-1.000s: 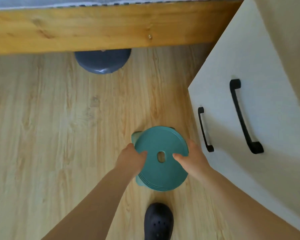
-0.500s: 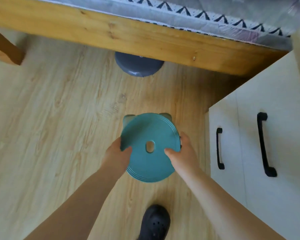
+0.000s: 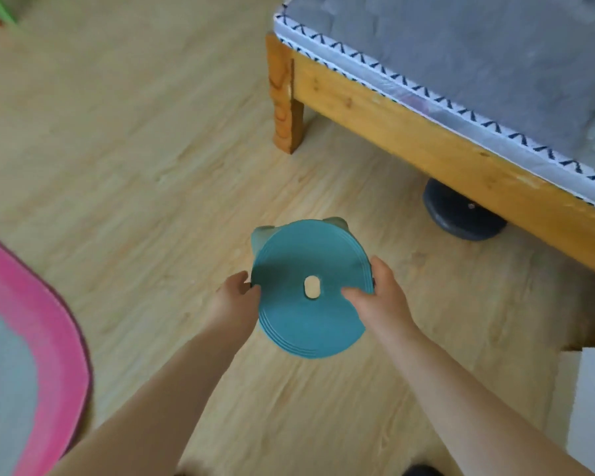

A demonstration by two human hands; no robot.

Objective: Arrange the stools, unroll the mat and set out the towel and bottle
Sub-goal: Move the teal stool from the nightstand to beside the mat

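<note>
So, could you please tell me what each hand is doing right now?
Left hand: closed on the teal stool.
Right hand: closed on the same stool.

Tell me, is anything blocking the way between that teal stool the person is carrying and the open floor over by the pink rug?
Nothing visible does. Both the left hand and the right hand grip the teal stool at its rim, and the wooden floor between it and the pink rug lies bare. The bed frame and the dark stool stand on the other side.

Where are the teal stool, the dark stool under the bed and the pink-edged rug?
teal stool (image 3: 310, 324): head view, on the round seat top below its centre hole.
dark stool (image 3: 461, 218): head view, on the seat part showing below the bed rail.
pink-edged rug (image 3: 45, 324): head view, on the pink border.
</note>
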